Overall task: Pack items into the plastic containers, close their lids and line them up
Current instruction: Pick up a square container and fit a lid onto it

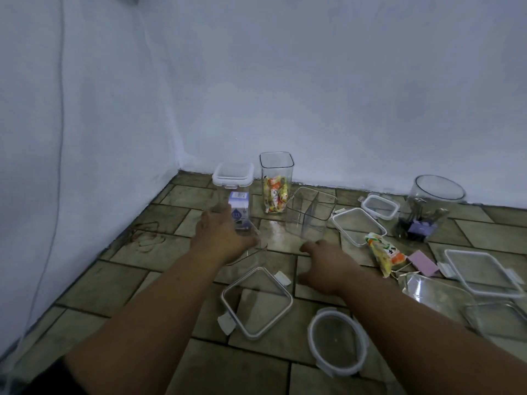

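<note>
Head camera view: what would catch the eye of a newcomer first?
Two bare hands reach forward: the left hand beside a lidded container with a blue-white carton inside, the right hand low over the tiled floor. Behind them stands a tall open container of orange-yellow snack packets; loose lids lie around.

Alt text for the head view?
Left hand and right hand reach over a tiled floor toward clear containers by a white wall; the left is at a lidded container holding a carton. Loose lids and a snack packet lie around.
</note>
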